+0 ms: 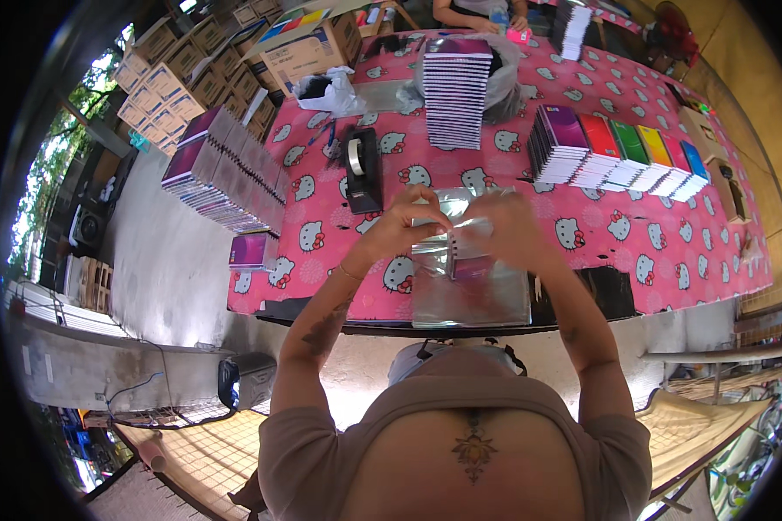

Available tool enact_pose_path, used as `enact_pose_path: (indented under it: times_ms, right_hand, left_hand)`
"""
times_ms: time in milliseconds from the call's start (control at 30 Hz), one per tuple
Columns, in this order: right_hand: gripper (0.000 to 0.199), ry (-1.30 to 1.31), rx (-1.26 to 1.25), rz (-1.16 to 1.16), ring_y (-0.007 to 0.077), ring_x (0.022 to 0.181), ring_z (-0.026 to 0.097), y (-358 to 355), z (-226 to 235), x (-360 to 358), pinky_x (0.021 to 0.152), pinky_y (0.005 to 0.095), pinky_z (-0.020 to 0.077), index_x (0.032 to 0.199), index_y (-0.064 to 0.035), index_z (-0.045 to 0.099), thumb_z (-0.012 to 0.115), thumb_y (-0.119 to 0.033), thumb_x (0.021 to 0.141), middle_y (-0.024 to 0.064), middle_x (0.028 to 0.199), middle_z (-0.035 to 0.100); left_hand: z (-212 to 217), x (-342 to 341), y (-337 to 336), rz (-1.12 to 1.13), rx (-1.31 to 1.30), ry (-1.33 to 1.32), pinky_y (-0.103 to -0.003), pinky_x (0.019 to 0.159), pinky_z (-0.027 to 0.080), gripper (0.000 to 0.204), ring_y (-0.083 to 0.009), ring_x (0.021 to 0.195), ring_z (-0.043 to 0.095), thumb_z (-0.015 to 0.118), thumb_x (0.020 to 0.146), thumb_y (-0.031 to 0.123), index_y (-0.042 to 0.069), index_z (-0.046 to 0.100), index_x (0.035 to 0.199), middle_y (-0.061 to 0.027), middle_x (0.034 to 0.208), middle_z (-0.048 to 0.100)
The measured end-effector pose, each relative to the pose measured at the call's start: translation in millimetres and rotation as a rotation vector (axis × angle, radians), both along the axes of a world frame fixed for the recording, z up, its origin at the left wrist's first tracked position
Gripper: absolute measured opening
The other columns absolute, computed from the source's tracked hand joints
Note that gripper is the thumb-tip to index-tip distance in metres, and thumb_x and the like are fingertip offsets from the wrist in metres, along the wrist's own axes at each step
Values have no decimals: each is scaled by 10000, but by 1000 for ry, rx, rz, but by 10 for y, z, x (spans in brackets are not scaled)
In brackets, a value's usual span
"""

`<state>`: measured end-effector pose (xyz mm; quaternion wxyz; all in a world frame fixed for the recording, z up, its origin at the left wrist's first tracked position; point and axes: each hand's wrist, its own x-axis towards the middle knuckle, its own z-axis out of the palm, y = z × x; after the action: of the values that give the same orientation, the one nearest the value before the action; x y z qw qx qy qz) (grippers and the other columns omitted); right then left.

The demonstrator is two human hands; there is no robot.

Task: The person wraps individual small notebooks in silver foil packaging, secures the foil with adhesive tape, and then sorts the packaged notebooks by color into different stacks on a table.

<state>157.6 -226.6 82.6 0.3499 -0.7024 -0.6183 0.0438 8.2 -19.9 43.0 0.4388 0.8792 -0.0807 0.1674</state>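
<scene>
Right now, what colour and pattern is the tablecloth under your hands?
Pink tablecloth with white cartoon cat faces and flower shapes, clearest in the head view.

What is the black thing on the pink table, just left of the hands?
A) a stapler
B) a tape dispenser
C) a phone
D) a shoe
B: the black thing is a tape dispenser, with a roll of clear tape sitting in its top, lying on the pink table just beyond the left hand.
</scene>
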Motion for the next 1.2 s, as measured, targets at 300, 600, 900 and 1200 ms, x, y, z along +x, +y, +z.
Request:
enact_pose_path:
  times_ms: [300,600,900,1200]
  right_hand:
    - [466,1131,231,-81,158,964,609,-176,-242,613,776,314,523,1270,-84,588,732,-286,875,62,1131,623]
    - [540,-49,27,156,321,1352,409,-514,-944,272,1099,520,327,1222,-218,671,830,-345,722,76,1444,451]
    - [575,825,162,150,292,1388,371,-317,-1317,503,1105,476,344,1405,-192,545,731,-331,880,94,1568,313]
    - [556,1326,-67,170,144,1167,540,-90,-1216,643,967,309,448,1468,-144,450,659,-182,954,53,1326,569]
  left_hand:
    - [-7,255,-306,176,231,-117,-481,1083,241,171,-281,1332,387,789,784,136,232,757,921,-75,1435,465]
    - [-183,467,-542,177,340,-191,-487,1078,241,132,-327,1352,356,787,773,134,198,767,887,-128,1483,417]
    - [-538,518,-580,278,-369,27,-444,1121,328,889,-307,1347,433,745,877,343,103,233,1563,-170,1515,378]
    - [-538,211,-515,166,-782,387,-319,1036,407,641,-179,1263,485,617,987,329,59,357,1507,-81,1390,512]
